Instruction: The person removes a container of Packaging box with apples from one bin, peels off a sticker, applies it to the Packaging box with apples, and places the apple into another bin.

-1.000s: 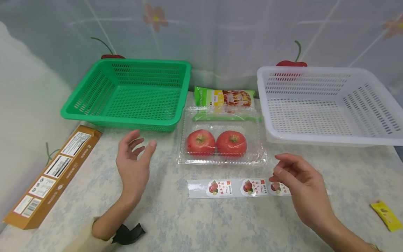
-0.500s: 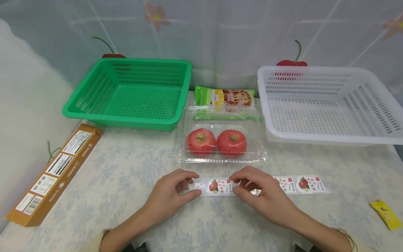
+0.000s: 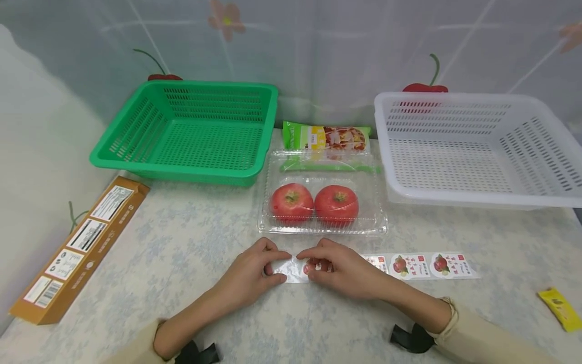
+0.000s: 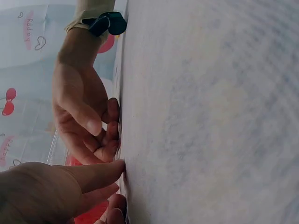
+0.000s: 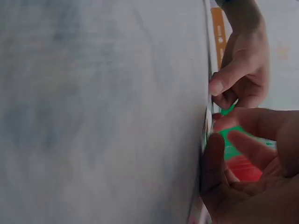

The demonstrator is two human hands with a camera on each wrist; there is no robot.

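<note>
A strip of apple-print stickers [image 3: 411,266] lies flat on the tablecloth in the head view. My left hand [image 3: 247,275] rests at its left end, thumb and index finger apart near the strip's two long edges. My right hand [image 3: 347,273] is just right of it over the strip, with thumb and index fingertip spread around a sticker and covering part of it. In the right wrist view, a gap shows between the right hand's thumb [image 5: 215,149] and index finger. Behind the strip sits a clear plastic clamshell box [image 3: 370,212] with two red apples [image 3: 292,203].
A green basket [image 3: 195,174] stands at the back left, a white basket [image 3: 454,194] at the back right. Between them lies a green food packet [image 3: 327,136], partly behind the clear box. A brown carton [image 3: 82,250] is at left, a small yellow packet [image 3: 560,308] at right.
Both hands have come in from the sides to the sticker strip. Over the last half second, my right hand has slid left along it towards my left hand, which has hardly moved.
</note>
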